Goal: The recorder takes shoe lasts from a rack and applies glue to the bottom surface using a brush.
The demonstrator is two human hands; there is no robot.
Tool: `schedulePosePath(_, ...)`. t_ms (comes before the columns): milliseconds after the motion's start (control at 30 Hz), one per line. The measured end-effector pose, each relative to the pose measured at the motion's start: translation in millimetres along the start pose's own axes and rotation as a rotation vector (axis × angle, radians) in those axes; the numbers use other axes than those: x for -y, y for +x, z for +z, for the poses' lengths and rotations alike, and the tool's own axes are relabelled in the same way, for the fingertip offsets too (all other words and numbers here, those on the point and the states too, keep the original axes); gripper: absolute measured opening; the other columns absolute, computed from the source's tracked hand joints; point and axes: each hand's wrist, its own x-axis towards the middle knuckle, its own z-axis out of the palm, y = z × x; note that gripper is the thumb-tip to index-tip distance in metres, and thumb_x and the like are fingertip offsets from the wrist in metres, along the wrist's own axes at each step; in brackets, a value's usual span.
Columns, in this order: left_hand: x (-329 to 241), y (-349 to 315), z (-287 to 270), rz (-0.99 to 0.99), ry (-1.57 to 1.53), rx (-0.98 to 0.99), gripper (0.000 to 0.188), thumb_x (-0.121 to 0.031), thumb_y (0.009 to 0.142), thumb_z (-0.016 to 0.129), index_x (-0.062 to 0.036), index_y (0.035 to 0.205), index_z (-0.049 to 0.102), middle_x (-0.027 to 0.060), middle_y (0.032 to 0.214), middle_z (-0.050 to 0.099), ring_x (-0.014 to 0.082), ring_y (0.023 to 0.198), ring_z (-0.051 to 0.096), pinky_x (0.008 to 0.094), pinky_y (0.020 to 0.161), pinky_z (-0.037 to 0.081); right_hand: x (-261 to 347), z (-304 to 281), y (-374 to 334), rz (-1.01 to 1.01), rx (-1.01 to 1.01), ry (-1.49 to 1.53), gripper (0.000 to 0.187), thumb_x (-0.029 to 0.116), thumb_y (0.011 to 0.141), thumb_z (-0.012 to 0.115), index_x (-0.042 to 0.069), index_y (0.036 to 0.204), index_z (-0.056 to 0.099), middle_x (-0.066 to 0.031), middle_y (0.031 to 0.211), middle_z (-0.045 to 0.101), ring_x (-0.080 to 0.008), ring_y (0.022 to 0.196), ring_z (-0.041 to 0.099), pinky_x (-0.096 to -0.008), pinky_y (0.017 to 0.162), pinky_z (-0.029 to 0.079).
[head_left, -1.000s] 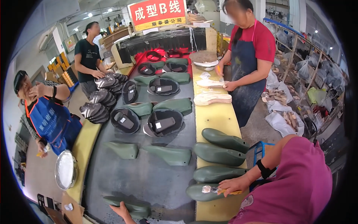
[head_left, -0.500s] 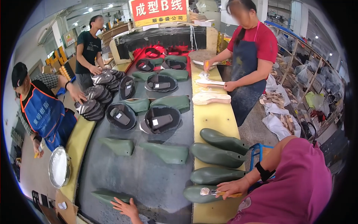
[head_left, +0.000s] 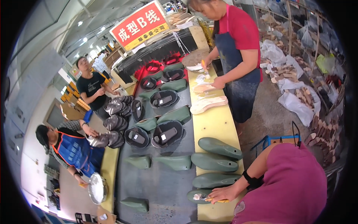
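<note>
At the lower right my right hand [head_left: 223, 193] is closed around a brush [head_left: 221, 201] with a yellow-orange handle. White stuff coats its bristles, which lie over the nearest green shoe last [head_left: 191, 193] on the yellow ledge. Beyond it lie further green lasts, the closest one [head_left: 214, 180] just past my hand. My left hand is out of view. On the dark belt, toward the lower left, a single green last [head_left: 135, 204] rests on its side. A sliver of another green last [head_left: 209, 222] shows at the bottom edge.
Along the dark belt [head_left: 164, 190] stand dark shoe uppers [head_left: 167, 134] beside green lasts. A co-worker [head_left: 238, 56] at right brushes a sole at the yellow ledge [head_left: 212, 125]. At left, another [head_left: 76, 149] touches stacked shoes near a metal bowl [head_left: 97, 188]; a third person stands behind.
The view has tilted and shifted. My left hand, before beside the lone last on the belt, has left the view. My right hand still holds the brush over the nearest last.
</note>
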Motion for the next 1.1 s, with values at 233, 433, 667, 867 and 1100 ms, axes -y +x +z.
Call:
schedulePosePath(233,11,-70,51,-0.197,-0.262,0.073,0.083,-0.034,0.072,0.070,-0.0018,0.136,0.026,0.0295,0.139,0.017,0.0433,0.125,0.025,0.0436,0.102,0.028,9,18,8,0.022,-0.033,-0.028,0.029,0.013,0.078,0.052,0.008,0.105,0.043,-0.0129,0.107,0.043,-0.0296,0.110,0.039,-0.0403,0.087,0.030)
schedulePosePath(433,-95,-110,1,-0.517,-0.800,0.026,0.075,-0.018,0.080,0.064,-0.0018,0.138,0.019,0.0233,0.135,0.029,0.0318,0.118,0.037,0.0373,0.094,0.037,-1,26,12,-0.036,-0.052,-0.105,0.024,0.017,0.079,0.050,0.009,0.100,0.043,-0.0118,0.102,0.045,-0.0276,0.105,0.042,-0.0405,0.080,0.035)
schedulePosePath(667,-39,-97,36,-0.265,-0.876,0.075,0.051,-0.022,0.083,0.061,0.0025,0.123,0.041,0.0165,0.114,0.053,0.0259,0.098,0.051,0.0339,0.082,0.042,5,16,10,-0.004,-0.016,-0.212,0.024,0.014,0.077,0.052,0.008,0.098,0.044,-0.0136,0.100,0.046,-0.0297,0.101,0.046,-0.0391,0.082,0.037)
schedulePosePath(867,-57,-54,77,-0.410,-0.759,-0.374,0.061,-0.012,0.069,0.062,0.0060,0.121,0.036,0.0228,0.109,0.052,0.0349,0.096,0.053,0.0407,0.079,0.045,4,14,12,-0.015,-0.056,-0.236,0.029,0.017,0.075,0.055,0.007,0.101,0.046,-0.0158,0.101,0.048,-0.0316,0.102,0.046,-0.0428,0.081,0.038)
schedulePosePath(1100,-130,-99,5,-0.258,-0.075,-0.044,0.050,-0.040,0.081,0.044,0.0075,0.077,0.061,0.0241,0.068,0.060,0.0352,0.062,0.056,0.0459,0.058,0.042,13,16,17,0.017,-0.039,-0.391,0.026,0.019,0.074,0.056,0.008,0.095,0.046,-0.0146,0.098,0.049,-0.0317,0.100,0.048,-0.0433,0.075,0.042)
